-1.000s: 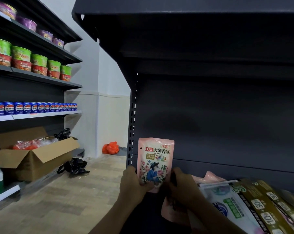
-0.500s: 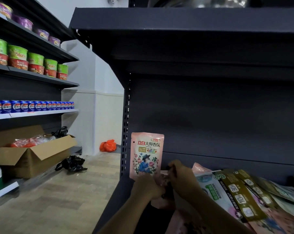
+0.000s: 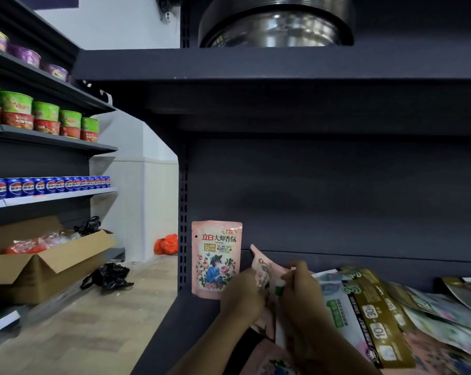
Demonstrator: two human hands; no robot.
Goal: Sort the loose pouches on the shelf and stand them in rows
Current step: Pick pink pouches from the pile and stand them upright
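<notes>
Loose pouches point(image 3: 369, 315) beside upright pouch point(image 3: 216, 259)

Both hands point(image 3: 272, 296) grip a pink pouch point(image 3: 262, 270) beside an upright pouch point(image 3: 216, 259).

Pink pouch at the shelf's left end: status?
Pink pouch upright, untouched. Left hand and right hand grip second pink pouch. Loose pouches piled flat at right.

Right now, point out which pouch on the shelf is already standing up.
The pink pouch at the shelf's left end, alone and upright against the back panel; the others lie in a loose pile to its right.
</notes>
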